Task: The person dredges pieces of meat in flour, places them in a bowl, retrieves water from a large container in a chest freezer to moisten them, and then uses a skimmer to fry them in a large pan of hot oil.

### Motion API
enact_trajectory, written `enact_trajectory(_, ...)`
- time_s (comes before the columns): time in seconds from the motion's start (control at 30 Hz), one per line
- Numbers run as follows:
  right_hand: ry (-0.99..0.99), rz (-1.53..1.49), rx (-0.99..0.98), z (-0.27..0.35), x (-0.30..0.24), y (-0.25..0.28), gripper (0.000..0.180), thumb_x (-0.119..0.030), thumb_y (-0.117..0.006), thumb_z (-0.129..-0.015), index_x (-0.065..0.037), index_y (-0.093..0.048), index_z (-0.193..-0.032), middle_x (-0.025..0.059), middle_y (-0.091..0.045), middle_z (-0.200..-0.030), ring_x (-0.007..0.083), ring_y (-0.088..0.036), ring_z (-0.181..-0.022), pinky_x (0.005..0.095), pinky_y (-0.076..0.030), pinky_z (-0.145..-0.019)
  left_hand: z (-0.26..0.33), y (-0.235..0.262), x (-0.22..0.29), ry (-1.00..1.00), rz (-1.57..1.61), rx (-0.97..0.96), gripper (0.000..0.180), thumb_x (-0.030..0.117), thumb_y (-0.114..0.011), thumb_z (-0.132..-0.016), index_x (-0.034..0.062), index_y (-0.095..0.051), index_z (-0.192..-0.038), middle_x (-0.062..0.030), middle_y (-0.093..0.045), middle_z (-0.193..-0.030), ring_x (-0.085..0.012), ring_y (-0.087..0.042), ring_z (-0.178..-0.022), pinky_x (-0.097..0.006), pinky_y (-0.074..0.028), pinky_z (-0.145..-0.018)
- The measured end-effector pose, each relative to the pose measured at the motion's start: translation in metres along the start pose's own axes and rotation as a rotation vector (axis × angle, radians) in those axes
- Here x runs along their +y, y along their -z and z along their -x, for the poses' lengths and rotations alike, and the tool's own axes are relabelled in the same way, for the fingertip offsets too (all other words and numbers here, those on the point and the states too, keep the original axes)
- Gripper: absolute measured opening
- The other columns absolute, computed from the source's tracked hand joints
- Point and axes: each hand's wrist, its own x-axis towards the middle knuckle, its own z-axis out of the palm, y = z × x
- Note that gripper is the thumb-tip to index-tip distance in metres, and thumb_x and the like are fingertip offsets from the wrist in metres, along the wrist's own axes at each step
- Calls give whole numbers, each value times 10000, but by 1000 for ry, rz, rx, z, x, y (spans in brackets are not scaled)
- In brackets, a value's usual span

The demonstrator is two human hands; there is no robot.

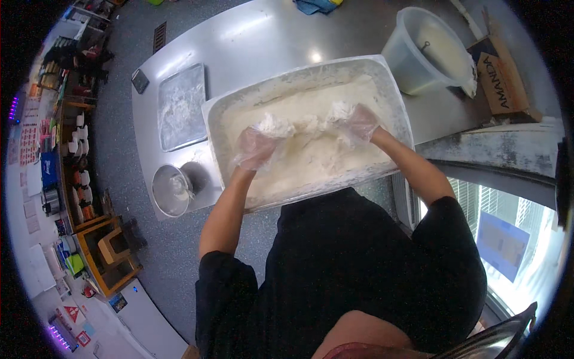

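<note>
A large rectangular tub (216, 152) of white flour (311, 157) stands in front of me at the table's edge. Both my hands are inside it, in clear plastic gloves dusted white. My left hand (258, 148) is closed around a flour-coated lump (274, 125) on the left side. Farther right, my right hand (360, 124) grips another flour-coated lump (341, 111). Between the hands lies a ragged, floury band (308, 125); whether it joins the two lumps I cannot tell. The coating hides what the lumps are.
Left of the tub lie a flour-dusted metal tray (182, 107) and a metal bowl (171, 194). A phone (140, 81) rests near the table's left edge. At the right stand a translucent bucket (412, 63) with pale liquid and a cardboard box (499, 84). A cloth (315, 6) lies at the far edge.
</note>
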Motion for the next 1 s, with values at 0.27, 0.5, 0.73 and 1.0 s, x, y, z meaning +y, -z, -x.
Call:
enact_trajectory(0.27, 427, -25, 85, 44, -56, 24, 375, -237, -501, -835, -11, -529, -1134, 187, -554, -1116, 297, -539, -1007, 384, -416, -893, 20, 19, 40, -403, -434, 321, 336, 328, -603, -761, 55, -611, -958, -156, -623, -855, -313, -590, -847, -414, -455, -772)
enact_trajectory(0.5, 370, 172, 147, 57, -90, 72, 349, -244, -509, -836, -17, -545, -1099, 202, -577, -1050, 329, -579, -891, 386, -469, -789, 17, 59, 88, -177, -117, -5, 360, 230, -644, -749, 48, -578, -1052, -182, -608, -960, -319, -584, -878, -379, -461, -799)
enact_trajectory(0.73, 700, 385, 397, -7, -23, -10, 482, -346, -562, -783, 5, -540, -1114, 251, -563, -1084, 336, -562, -994, 415, -427, -870, 8, 74, 113, -211, 71, 93, 297, 158, -612, -698, 12, -587, -956, -226, -600, -884, -365, -577, -840, -423, -458, -741)
enact_trajectory(1.0, 333, 233, 234, -69, -9, -109, 567, -503, -615, -699, -3, -624, -965, 238, -623, -863, 356, -615, -817, 403, -496, -725, -28, -81, -21, -541, -331, 216, 260, 195, -583, -702, 32, -606, -904, -175, -607, -800, -334, -588, -764, -421, -477, -693)
